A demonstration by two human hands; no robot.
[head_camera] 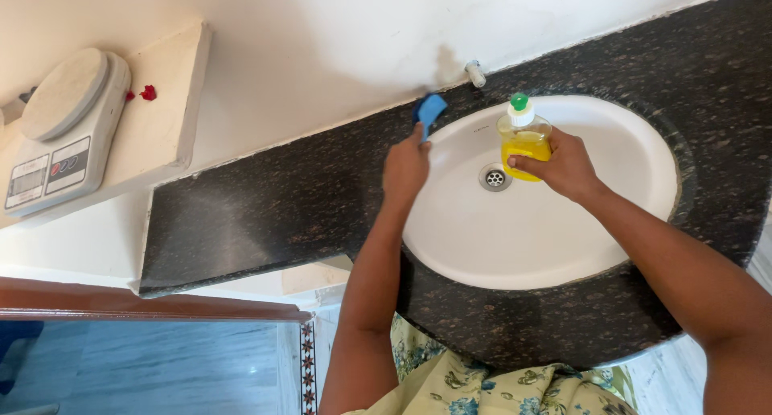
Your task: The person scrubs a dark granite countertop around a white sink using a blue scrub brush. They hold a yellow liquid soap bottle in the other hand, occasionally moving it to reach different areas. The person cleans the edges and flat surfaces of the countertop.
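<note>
Nearest the camera, a floral garment (482,387) shows at the bottom edge, and both forearms reach out over the dark speckled counter (265,206). The right hand (563,167) is wrapped around a yellow bottle (524,137) with a green cap, holding it upright above the white basin (579,238), just beside the drain (494,176). The left hand (404,170) is closed on a blue sponge (430,109), raised over the basin's rim on the counter. The bottle looks smooth and could slip from the grip if the fingers are wet; it would likely drop into the basin and might spill if its cap is loose. The sponge is held only at one end, so a slack pinch could let it fall onto the counter. Farther off, a small tap (475,73) juts from the wall behind the basin, close enough that the bottle could knock it. Well apart, on a pale ledge (165,101), sits a kitchen scale (64,129) with small red bits (147,92) beside it.
</note>
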